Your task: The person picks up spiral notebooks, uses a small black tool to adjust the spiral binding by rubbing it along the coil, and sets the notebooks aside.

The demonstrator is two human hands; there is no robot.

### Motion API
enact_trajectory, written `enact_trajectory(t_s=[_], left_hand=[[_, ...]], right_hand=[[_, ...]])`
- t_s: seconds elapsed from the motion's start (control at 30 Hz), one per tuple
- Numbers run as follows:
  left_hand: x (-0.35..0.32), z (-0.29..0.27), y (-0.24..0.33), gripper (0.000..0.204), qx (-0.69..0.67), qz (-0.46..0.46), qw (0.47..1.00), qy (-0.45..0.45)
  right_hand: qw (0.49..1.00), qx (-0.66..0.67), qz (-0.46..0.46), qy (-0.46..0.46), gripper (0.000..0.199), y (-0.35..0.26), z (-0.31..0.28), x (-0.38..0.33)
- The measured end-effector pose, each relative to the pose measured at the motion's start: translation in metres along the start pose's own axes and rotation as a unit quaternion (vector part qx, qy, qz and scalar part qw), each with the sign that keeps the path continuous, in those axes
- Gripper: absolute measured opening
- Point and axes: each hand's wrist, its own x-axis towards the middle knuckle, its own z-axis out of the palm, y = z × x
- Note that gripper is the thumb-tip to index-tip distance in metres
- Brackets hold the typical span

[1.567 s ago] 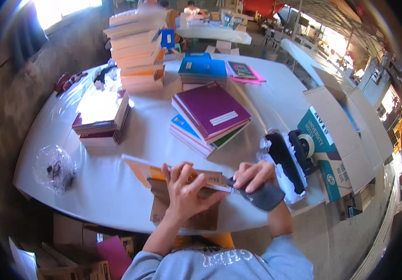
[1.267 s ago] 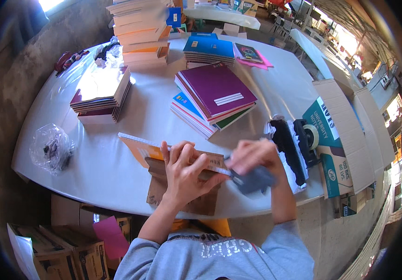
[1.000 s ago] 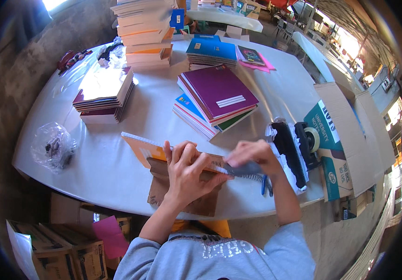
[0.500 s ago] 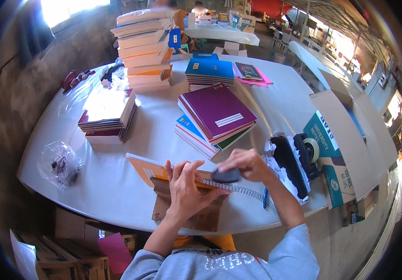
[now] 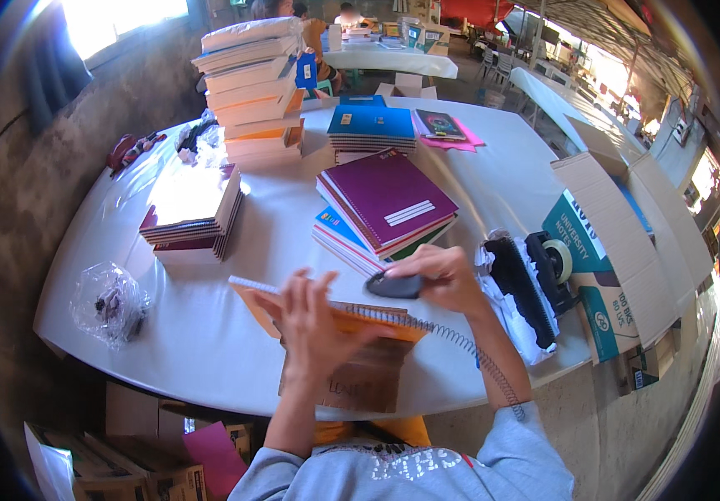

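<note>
An orange-covered notebook [image 5: 414, 332] stands on its long edge near the table's front, leaning by a folded brown cardboard piece [image 5: 364, 388]. A thin wire spiral [image 5: 460, 336] runs along its top edge and trails off the right end, over my right forearm. My left hand [image 5: 310, 326], slightly blurred, is in front of the notebook's left half with fingers raised and thumb apart; whether it touches the pages I cannot tell. My right hand [image 5: 443, 280] grips a dark grey, rounded, mouse-shaped tool [image 5: 393, 285] just above the spiral edge.
Beyond stand a purple notebook stack [image 5: 389, 196], blue notebooks [image 5: 371, 123], a tall pile [image 5: 251, 92] and another stack [image 5: 193, 213]. Rightward are a tape dispenser [image 5: 554, 263], black spirals [image 5: 519, 280] and an open carton [image 5: 610, 267]. A clear plastic bag [image 5: 109, 305] lies left.
My right hand has lifted the grey tool up and left, off the spiral. My left hand has moved left and its fingers have spread. The loose spiral end now lies over my right forearm.
</note>
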Motion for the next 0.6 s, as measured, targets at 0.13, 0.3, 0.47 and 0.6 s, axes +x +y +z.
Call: enact_trajectory(t_s=[0.13, 0.3, 0.47, 0.6], left_hand=[[0.007, -0.017, -0.05, 0.063, 0.033, 0.018, 0.999, 0.032], [0.004, -0.016, -0.047, 0.062, 0.001, 0.014, 0.999, 0.041], [0.001, -0.023, -0.045, 0.061, 0.005, 0.0, 1.0, 0.019], [0.005, -0.024, -0.055, 0.062, 0.026, -0.005, 0.999, 0.018]], right_hand=[[0.978, 0.131, -0.035, -0.161, 0.027, -0.016, 0.012, 0.014], [0.943, 0.221, -0.17, -0.18, 0.03, -0.004, 0.011, 0.031], [0.995, 0.043, -0.042, -0.076, 0.021, 0.0, 0.035, 0.033], [0.993, 0.073, -0.024, -0.087, 0.027, 0.01, 0.048, 0.039]])
